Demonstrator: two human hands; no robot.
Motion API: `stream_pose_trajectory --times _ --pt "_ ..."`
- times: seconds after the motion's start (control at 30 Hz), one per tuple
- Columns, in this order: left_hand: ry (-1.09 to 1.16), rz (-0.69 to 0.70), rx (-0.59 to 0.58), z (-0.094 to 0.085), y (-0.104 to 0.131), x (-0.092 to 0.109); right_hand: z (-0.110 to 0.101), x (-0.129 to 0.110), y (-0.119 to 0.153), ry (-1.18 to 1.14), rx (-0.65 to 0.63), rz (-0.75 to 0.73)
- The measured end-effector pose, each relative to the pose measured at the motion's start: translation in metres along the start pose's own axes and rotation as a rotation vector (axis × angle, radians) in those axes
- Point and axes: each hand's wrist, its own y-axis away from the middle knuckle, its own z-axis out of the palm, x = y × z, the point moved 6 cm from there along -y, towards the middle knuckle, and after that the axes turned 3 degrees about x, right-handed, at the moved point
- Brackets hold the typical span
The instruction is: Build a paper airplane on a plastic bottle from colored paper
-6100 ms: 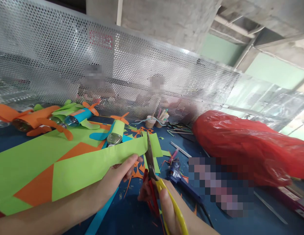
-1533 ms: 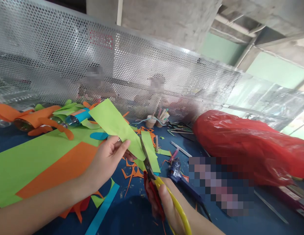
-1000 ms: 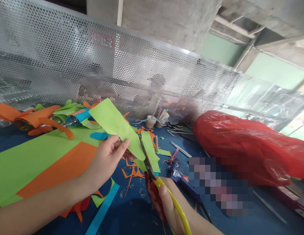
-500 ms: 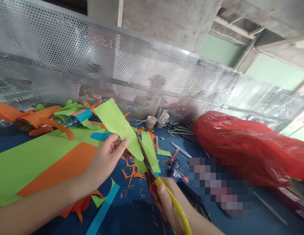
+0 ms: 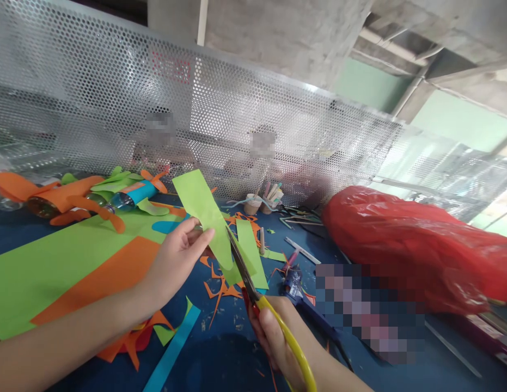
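Note:
A strip of light green paper [image 5: 202, 204] is pinched between the thumb and fingers of my left hand [image 5: 190, 250], its lower end cut to a rounded tip. My right hand [image 5: 273, 332] grips scissors [image 5: 247, 277] with yellow and red handles. The dark blades lie along the right edge of the paper, where a green piece hangs beside the cut. Behind and below them, another green strip [image 5: 251, 245] rests on the dark blue table [image 5: 220, 359]. Orange paper scraps [image 5: 220, 288] are scattered underneath.
Bottles wrapped in orange and blue paper [image 5: 136, 193] lie at left beyond green and orange sheets [image 5: 114, 277]. A blue glue gun [image 5: 314, 316] is right of my right hand. A red plastic bag [image 5: 404, 245] fills the right. Behind stand cups of sticks [image 5: 253, 204] and a perforated metal screen [image 5: 237, 98].
My left hand and the green paper have shifted slightly, the paper's top moving right and down. The scissor blades now sit higher along the paper's edge, and the cut-off piece hangs further away.

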Motion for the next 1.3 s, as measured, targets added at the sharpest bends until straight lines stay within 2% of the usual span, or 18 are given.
stream_pose_trajectory --times 0.1,0.3,0.5,0.67,0.9,1.13,1.3 --pt "0.019 -0.004 -0.033 0.002 0.001 0.001 0.002 0.004 0.0 -0.016 -0.016 0.003" --pt "-0.072 -0.011 -0.057 0.002 0.002 0.001 0.0 -0.002 0.008 0.085 -0.03 -0.11" --pt "-0.118 -0.006 -0.083 0.006 0.005 0.001 -0.004 -0.001 0.013 0.084 0.019 -0.089" --pt "-0.104 0.0 -0.119 0.01 0.008 0.002 -0.003 -0.001 0.01 0.069 -0.018 -0.129" --pt "-0.1 -0.006 -0.143 0.011 0.008 0.004 -0.003 -0.003 0.005 0.075 0.016 -0.151" --pt "-0.108 -0.012 -0.15 0.011 0.007 0.0 -0.003 -0.011 0.004 0.034 0.05 -0.065" --pt "-0.125 -0.03 -0.165 0.012 0.008 0.0 -0.005 -0.015 0.004 0.039 0.078 -0.124"
